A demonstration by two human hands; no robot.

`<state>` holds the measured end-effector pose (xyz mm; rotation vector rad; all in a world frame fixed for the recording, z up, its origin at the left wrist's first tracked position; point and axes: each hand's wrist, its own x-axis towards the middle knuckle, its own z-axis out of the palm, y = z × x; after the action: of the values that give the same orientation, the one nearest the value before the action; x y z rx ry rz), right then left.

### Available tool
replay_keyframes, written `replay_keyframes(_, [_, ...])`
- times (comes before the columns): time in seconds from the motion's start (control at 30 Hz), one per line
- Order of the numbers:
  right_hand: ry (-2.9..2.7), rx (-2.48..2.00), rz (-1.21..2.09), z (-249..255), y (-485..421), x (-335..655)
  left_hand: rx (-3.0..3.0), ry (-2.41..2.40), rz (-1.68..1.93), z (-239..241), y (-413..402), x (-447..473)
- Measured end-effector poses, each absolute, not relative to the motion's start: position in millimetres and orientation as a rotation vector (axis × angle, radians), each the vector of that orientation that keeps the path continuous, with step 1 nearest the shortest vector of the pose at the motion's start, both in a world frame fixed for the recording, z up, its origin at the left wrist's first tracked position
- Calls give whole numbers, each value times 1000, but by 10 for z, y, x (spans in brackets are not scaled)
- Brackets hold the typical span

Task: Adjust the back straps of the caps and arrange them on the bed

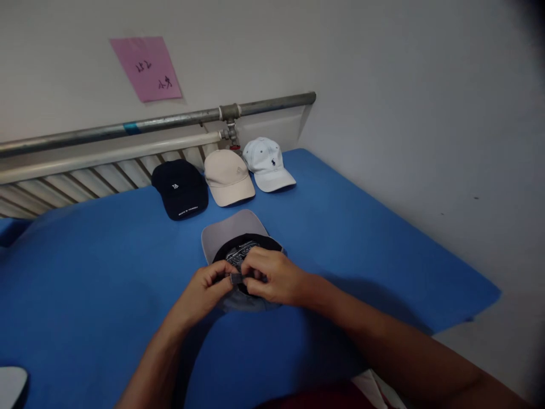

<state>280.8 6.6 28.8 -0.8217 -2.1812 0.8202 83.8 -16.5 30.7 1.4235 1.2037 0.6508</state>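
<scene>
A grey-blue baseball cap (232, 227) lies upside down in front of me, brim pointing away and its dark inside facing up. At its near edge, a short dark strap (235, 278) runs between my hands. My left hand (208, 287) pinches the strap's left part between thumb and fingers. From the other side, my right hand (272, 275) closes its thumb and fingers at the strap's right part, hiding some of the cap's opening. Whether the strap is fastened cannot be made out.
Behind the cap stand a black cap (181, 187), a beige cap (229, 176) and a white cap (268, 163) in a row on the blue-covered table (106, 272). A radiator (85, 182) and metal pipe (179, 119) run along the wall. A white-topped object (11, 386) is at lower left.
</scene>
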Motion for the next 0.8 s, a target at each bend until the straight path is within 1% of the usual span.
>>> replay_keyframes(0.43, [-2225, -919, 889, 267, 119, 2796, 1512, 1199, 607, 297, -161, 858])
replay_keyframes(0.53, [-2170, -954, 988, 271, 158, 2828, 1488, 1159, 610, 291, -163, 829])
replay_keyframes(0.7, [-2025, -985, 1315, 247, 160, 2811, 1433, 1186, 619, 287, -156, 817])
replay_keyframes(0.8, [-2027, -910, 1268, 229, 147, 2778, 1458, 1178, 604, 292, -154, 815])
